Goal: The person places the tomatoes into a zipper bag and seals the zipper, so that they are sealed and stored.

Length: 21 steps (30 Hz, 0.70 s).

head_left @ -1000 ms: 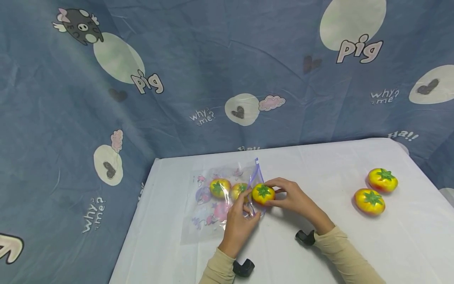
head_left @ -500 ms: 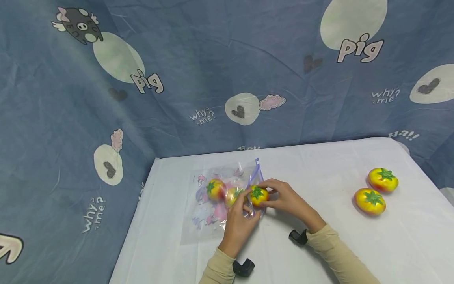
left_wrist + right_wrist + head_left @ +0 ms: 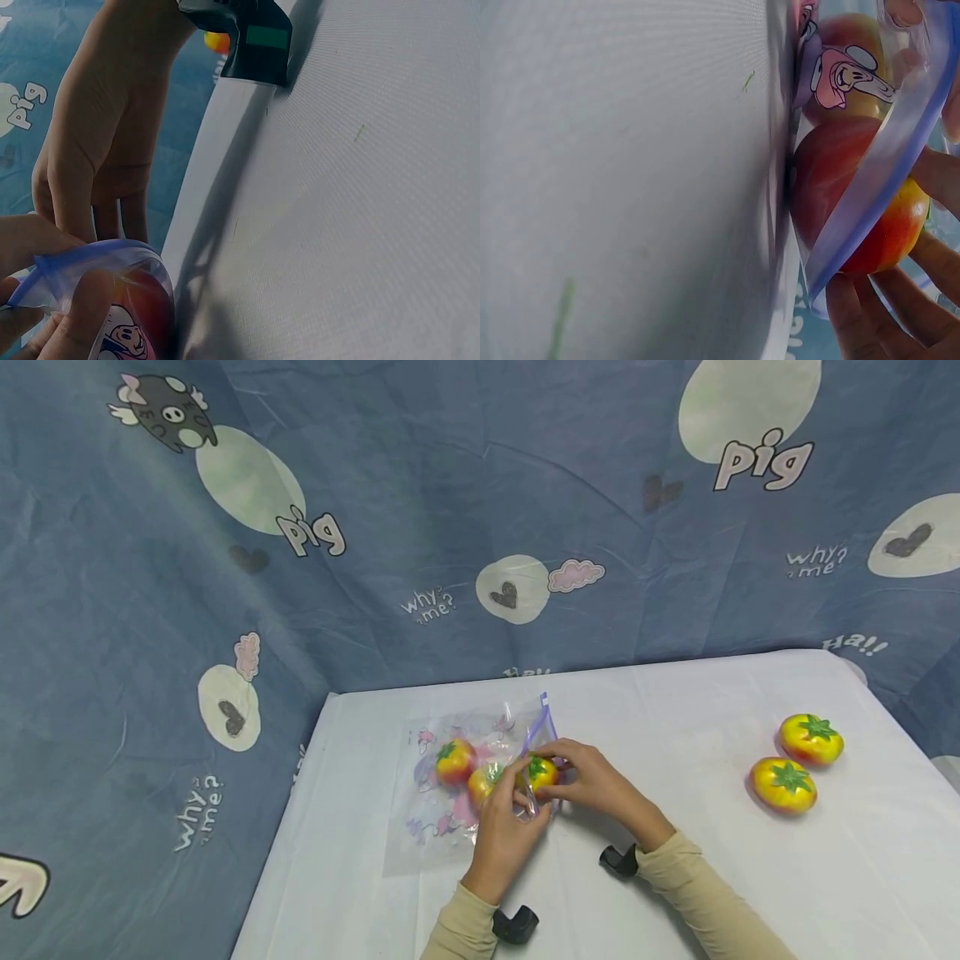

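A clear zip bag (image 3: 408, 852) with pink and purple cartoon print lies on the table, its purple-edged mouth toward the right. Inside are two yellow-red persimmons, one at the far left (image 3: 455, 762) and another (image 3: 482, 787) partly behind my left fingers. My left hand (image 3: 504, 839) pinches the bag's mouth edge between thumb and fingers. With its thumb and fingers my right hand (image 3: 588, 777) grips a third persimmon (image 3: 540, 772) in the mouth. In the right wrist view the purple zip strip (image 3: 881, 187) crosses this persimmon (image 3: 832, 176), part of it behind the plastic.
Two more persimmons lie at the table's right, one farther back (image 3: 812, 740) and one nearer (image 3: 783, 786). A white cloth (image 3: 675, 718) covers the table. Behind hangs a blue printed curtain (image 3: 390, 510). Each wrist carries a black camera mount, the left one (image 3: 515, 926) close to the table.
My right hand has moved left, pushing its persimmon deeper into the bag's mouth. The two persimmons inside have shifted and rolled leftward. My left hand has stayed at the edge.
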{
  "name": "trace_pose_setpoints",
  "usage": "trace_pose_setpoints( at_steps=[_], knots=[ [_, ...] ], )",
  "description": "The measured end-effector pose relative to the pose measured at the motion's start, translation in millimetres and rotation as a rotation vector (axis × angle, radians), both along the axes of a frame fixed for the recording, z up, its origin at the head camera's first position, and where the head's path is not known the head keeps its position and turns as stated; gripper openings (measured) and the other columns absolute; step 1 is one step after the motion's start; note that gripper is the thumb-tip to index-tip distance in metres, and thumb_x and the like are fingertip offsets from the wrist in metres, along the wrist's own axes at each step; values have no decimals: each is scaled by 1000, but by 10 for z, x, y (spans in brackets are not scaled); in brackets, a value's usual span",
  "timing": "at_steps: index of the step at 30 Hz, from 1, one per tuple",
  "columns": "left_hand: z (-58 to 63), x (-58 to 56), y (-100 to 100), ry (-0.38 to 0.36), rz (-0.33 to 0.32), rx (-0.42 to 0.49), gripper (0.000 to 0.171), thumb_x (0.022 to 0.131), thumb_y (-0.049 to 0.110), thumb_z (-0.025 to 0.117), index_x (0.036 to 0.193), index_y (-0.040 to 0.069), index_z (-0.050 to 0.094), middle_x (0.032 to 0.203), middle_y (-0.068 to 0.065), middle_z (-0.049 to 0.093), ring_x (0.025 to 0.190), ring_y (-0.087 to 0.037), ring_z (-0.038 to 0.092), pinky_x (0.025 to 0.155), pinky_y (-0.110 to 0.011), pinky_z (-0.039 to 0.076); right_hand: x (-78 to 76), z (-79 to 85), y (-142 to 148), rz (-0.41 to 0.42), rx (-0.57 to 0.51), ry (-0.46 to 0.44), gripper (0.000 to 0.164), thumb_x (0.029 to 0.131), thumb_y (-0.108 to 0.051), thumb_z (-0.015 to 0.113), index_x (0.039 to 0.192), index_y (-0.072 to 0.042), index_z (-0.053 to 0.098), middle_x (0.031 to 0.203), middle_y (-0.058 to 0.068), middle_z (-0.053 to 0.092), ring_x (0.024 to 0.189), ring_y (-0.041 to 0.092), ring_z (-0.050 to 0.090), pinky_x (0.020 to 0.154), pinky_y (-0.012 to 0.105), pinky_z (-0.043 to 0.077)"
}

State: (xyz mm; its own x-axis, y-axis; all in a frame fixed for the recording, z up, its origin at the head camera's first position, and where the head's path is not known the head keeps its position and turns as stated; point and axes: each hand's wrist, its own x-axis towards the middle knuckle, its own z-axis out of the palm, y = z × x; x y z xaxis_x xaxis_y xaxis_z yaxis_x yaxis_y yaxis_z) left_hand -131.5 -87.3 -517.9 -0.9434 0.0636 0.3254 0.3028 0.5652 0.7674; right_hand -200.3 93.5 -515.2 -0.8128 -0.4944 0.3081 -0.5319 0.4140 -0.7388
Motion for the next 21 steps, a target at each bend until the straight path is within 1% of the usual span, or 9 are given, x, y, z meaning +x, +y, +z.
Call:
trace_pose_setpoints(
  at_steps=[4,7,10,12,17,19,21],
  knots=[
    [3,-1,-4,-5,-6,3,68,81,10,85,142,11,56,100,-3,69,75,-7,60,70,-25,55,8,-4,-11,-2,-4,-2,55,77,-13,91,126,-4,69,118,11,72,102,26,70,89,37,61],
    [9,-1,-7,0,-8,5,68,80,9,85,142,11,56,99,-4,69,75,-7,60,69,-25,55,13,-5,5,13,-28,-29,56,77,-11,90,127,-1,67,120,14,71,105,29,70,90,37,61],
    [16,-2,-8,14,-7,4,69,79,8,86,141,12,57,93,-3,68,73,-7,60,68,-24,54,12,3,45,24,-59,-74,57,78,-7,89,129,3,66,124,18,69,109,33,70,92,39,61],
    [18,-7,-9,25,-6,3,69,78,8,86,141,12,57,88,-2,67,72,-7,60,67,-24,52,3,10,83,16,-73,-104,56,79,-5,88,129,5,65,127,21,69,111,36,70,93,41,60],
    [15,-15,-10,33,-5,0,69,77,7,87,140,13,58,80,0,65,70,-5,59,66,-22,49,-20,27,165,-14,-56,-162,52,82,-6,86,127,8,66,127,24,69,114,40,70,95,44,59],
    [14,-14,-11,34,-5,-3,69,77,7,87,139,12,58,79,0,65,69,-5,59,66,-21,49,-24,31,174,-7,-47,-170,49,83,-7,85,126,7,67,125,24,70,113,40,70,94,44,60],
    [15,-12,-11,35,-6,-4,69,77,6,87,139,12,57,80,0,65,70,-5,59,66,-21,49,-29,23,166,13,-44,-155,46,84,-6,84,125,7,68,123,23,71,111,39,71,92,44,60]
  ],
)
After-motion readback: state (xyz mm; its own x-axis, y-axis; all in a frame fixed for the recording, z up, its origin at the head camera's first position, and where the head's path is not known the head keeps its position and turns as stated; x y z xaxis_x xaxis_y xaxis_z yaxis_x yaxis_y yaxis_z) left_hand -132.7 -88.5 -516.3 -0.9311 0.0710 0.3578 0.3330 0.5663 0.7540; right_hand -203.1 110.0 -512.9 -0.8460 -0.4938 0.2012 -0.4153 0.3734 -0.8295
